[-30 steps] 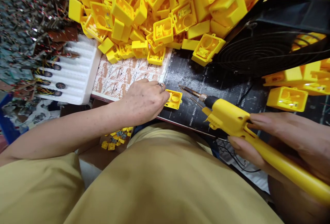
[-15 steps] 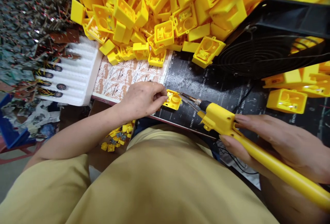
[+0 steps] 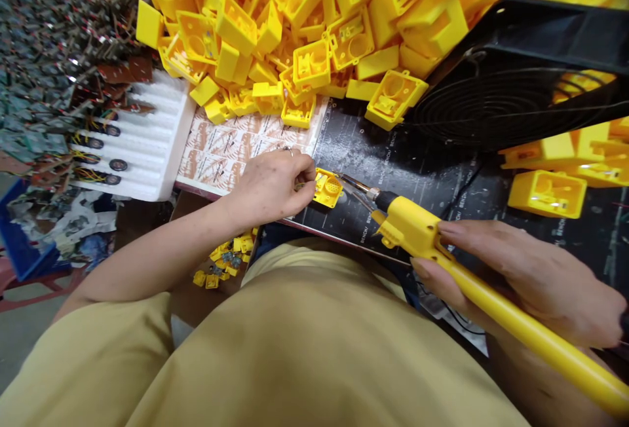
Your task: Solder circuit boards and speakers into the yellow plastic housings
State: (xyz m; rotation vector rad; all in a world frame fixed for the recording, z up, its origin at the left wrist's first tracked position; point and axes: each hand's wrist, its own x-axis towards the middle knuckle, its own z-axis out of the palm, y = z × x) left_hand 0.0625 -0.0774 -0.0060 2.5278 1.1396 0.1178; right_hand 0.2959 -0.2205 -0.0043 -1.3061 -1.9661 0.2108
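— Black mat (image 3: 432, 165) covers your table (image 3: 314, 225), flecked with pale residue. Where is the workpiece?

— On the mat's near-left part lies the small yellow housing (image 3: 328, 188), open side up. Your left hand (image 3: 272, 185) is curled, fingertips pinching the housing's left edge. I judge you pin it so it cannot slide under the tool.

— And your right hand (image 3: 521, 276)?

— Closed around the yellow soldering iron (image 3: 417, 230), fingers laid along its body like a pen grip, likely for fine control. Its metal tip (image 3: 354, 185) points left and reaches the housing's right edge; contact I cannot confirm.

— Surroundings?

— Your pile of yellow housings (image 3: 314, 21) banks along the far side, spilling onto a printed label sheet (image 3: 221, 148). Left of that sits a white foam tray (image 3: 147, 145) with a few round parts, and tangled circuit boards (image 3: 39, 34) lie beyond. At far right stands a black fan (image 3: 511, 99), with one loose housing (image 3: 546, 192) near it.

— Obstructions?

— Nothing lies between tip and workpiece. The pile's nearest pieces sit close behind your left hand.
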